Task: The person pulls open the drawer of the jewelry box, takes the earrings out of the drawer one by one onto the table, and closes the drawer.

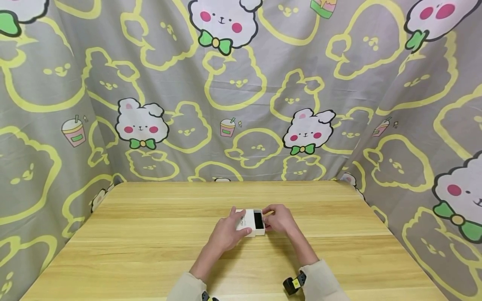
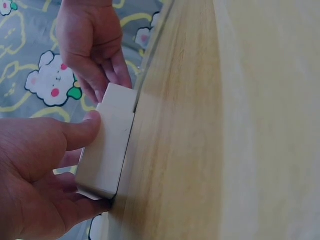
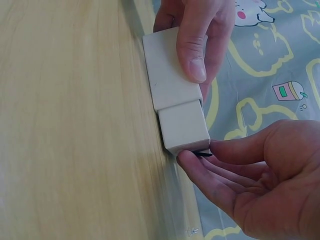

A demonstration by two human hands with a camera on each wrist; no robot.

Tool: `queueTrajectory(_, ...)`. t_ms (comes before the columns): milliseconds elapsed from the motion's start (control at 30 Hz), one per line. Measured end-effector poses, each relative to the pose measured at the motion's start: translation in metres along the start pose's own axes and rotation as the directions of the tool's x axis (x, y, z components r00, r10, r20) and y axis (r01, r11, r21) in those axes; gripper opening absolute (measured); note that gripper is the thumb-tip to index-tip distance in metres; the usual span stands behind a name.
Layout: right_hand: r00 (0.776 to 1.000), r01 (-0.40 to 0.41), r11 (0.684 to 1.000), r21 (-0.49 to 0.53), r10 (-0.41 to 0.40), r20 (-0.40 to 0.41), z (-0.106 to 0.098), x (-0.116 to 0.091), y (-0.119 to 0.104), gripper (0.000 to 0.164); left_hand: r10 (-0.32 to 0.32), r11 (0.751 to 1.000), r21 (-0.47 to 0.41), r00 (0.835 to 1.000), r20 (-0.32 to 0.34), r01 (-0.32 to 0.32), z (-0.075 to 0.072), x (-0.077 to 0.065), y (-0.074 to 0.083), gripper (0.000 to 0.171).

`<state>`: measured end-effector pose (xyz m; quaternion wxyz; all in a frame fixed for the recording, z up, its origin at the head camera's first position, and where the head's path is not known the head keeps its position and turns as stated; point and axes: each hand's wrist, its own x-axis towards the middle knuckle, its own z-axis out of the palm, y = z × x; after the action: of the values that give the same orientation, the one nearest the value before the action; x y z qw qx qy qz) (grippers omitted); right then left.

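Note:
A small white drawer box (image 1: 247,222) with dark printing on top lies on the wooden table. Its inner drawer (image 3: 184,124) sticks partly out of the sleeve toward the right, and a black inside shows in the head view. My left hand (image 1: 224,233) grips the outer sleeve (image 2: 106,147), thumb on the near side and fingers round the far side and left end. At the drawer's outer end, my right hand (image 1: 279,219) pinches with thumb and fingertips. A thin black tab (image 3: 203,154) pokes out between those fingertips. What else the drawer holds cannot be made out.
The light wooden table (image 1: 150,246) spreads out around the box. A grey curtain (image 1: 180,83) with cartoon rabbits hangs behind it and along both sides. A black strap with a device (image 1: 293,284) is worn at the right sleeve.

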<state>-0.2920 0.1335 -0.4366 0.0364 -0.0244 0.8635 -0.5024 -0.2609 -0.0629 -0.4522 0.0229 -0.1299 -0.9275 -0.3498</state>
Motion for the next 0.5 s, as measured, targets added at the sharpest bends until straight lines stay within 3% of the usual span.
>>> queueTrajectory(500, 1.0, 0.001, 1.0, 0.011, -0.001, 0.02, 0.0002, 0.0012, 0.0002, 0.026, 0.01, 1.0, 0.008, 1.0, -0.005, -0.01, 0.0012, 0.0008, -0.0009, 0.064)
